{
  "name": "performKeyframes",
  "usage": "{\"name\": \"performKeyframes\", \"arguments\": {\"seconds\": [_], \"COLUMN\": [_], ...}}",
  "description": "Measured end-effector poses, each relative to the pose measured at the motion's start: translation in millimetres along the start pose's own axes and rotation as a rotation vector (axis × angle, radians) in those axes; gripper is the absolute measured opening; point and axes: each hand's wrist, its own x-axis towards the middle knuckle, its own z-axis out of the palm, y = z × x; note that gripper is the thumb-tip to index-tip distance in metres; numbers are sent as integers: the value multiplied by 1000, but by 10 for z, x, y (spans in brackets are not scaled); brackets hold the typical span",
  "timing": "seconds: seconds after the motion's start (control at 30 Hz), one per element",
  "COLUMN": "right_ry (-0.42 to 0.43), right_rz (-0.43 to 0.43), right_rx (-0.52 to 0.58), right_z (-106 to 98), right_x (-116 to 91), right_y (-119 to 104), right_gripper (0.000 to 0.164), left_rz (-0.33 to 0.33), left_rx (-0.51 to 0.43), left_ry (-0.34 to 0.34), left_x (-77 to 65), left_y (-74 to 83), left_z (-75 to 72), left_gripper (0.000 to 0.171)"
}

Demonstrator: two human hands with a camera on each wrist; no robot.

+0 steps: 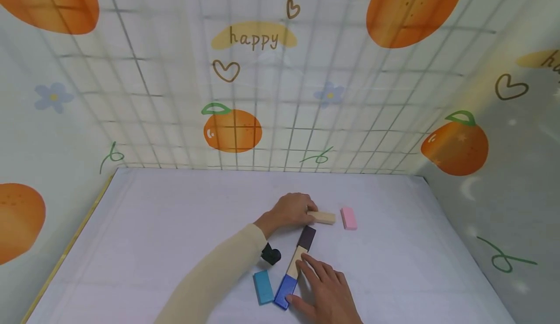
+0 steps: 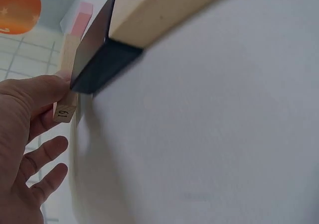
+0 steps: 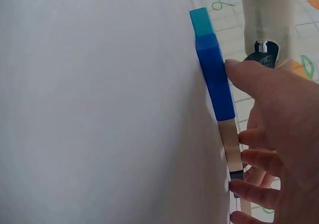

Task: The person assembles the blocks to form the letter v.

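Note:
My left hand (image 1: 292,210) pinches one end of a plain wooden block (image 1: 323,217) between thumb and fingers; its end in the left wrist view carries the number 61. Toward me, a dark block (image 1: 307,238), another plain wooden block (image 1: 296,262) and a blue block (image 1: 286,292) form a slanting line, end to end. My right hand (image 1: 328,287) lies over the right side of this line. Its thumb is at the blue block, and its loosely spread fingers touch the middle wooden block. A teal block (image 1: 263,287) lies left of the blue one.
A pink block (image 1: 349,218) lies just right of the wooden block in my left hand. A black device (image 1: 271,255) sits at the left wrist, above the table. The white tabletop (image 1: 175,207) meets a printed curtain (image 1: 271,86) over a wire grid.

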Motion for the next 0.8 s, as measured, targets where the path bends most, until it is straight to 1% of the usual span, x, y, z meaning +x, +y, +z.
{"name": "performKeyframes", "arguments": {"seconds": [0.17, 0.3, 0.43, 0.57, 0.8], "right_ry": [1, 9, 22, 32, 29], "right_rz": [1, -8, -17, -23, -17], "right_rx": [-3, 1, 1, -4, -25], "right_z": [8, 17, 22, 23, 29], "right_x": [6, 4, -5, -12, 0], "right_y": [4, 16, 18, 14, 25], "right_gripper": [82, 82, 83, 85, 84], "left_rz": [1, 3, 26, 48, 32], "left_rx": [15, 0, -12, -30, -38], "left_ry": [3, 13, 31, 48, 42], "left_x": [-47, -100, -151, -204, -322], "left_y": [-77, -142, -227, -302, -437], "left_z": [-41, -59, -40, -51, -75], "left_gripper": [30, 30, 29, 29, 28]}}
